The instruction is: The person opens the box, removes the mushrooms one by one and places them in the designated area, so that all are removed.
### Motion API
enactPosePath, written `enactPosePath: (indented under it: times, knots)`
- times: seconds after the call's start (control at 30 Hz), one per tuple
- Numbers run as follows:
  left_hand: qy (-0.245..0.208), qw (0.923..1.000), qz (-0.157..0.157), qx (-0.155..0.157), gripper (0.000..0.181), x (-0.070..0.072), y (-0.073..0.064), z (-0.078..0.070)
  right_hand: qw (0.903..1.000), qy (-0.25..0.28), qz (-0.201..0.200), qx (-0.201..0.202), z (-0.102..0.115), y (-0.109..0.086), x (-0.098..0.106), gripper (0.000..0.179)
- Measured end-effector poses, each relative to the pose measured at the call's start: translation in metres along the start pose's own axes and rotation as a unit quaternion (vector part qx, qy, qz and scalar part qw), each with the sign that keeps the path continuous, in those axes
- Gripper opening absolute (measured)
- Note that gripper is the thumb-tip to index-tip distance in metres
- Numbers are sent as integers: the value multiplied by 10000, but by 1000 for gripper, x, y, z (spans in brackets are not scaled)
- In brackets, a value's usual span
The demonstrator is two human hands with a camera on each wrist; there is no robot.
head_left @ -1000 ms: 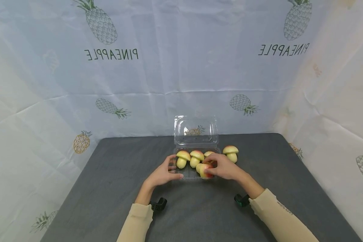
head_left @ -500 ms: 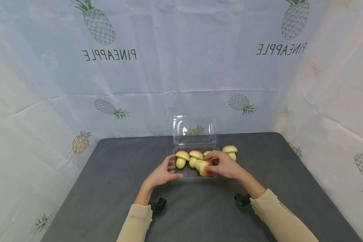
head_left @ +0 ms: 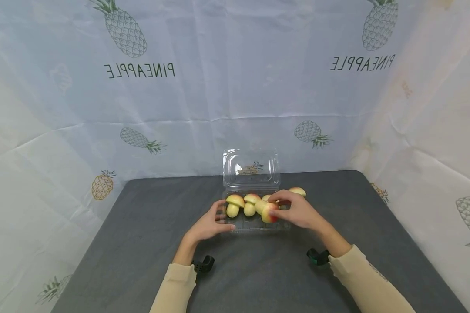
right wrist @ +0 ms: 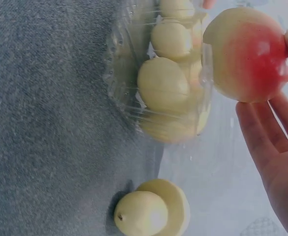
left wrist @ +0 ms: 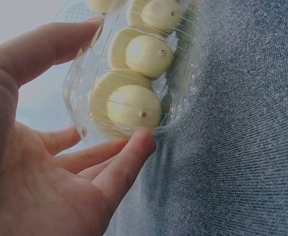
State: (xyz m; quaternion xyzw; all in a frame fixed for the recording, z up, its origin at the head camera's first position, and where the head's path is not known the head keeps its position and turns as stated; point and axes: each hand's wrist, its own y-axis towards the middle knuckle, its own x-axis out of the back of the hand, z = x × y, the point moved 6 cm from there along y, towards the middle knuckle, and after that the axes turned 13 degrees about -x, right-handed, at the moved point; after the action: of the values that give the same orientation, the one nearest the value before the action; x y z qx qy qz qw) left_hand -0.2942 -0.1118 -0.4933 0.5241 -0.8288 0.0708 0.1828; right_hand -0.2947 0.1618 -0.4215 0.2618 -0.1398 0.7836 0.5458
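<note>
My left hand [head_left: 208,224] holds the left end of a clear plastic clamshell container [head_left: 244,227], thumb at the front corner, fingers along its side. Its hinged lid [head_left: 252,168] stands raised behind. Yellow toy mushrooms with red-tinged caps sit in a row inside, among them the left one [head_left: 233,210] and the middle one [head_left: 249,209]; the one at right is partly hidden. My right hand [head_left: 299,211] pinches another mushroom [right wrist: 252,56] by its cap over the container's right part, stem pointing left. The right wrist view shows it just above the rim.
One loose mushroom [right wrist: 141,214] lies on the grey table [head_left: 160,226] just right of the container; my right hand partly hides it in the head view. A pineapple-print curtain [head_left: 235,87] hangs at the table's back and sides.
My right hand has shifted slightly back and to the right with the mushroom, which has risen a little from the container's front. The left hand keeps its place on the container.
</note>
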Motion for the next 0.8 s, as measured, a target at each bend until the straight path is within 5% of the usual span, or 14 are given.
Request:
enactPosePath:
  times: [0.8]
  knots:
    - [-35, 10000, 7, -58, 94, 1, 1, 1, 9951, 559, -809, 58, -7, -23, 39, 35]
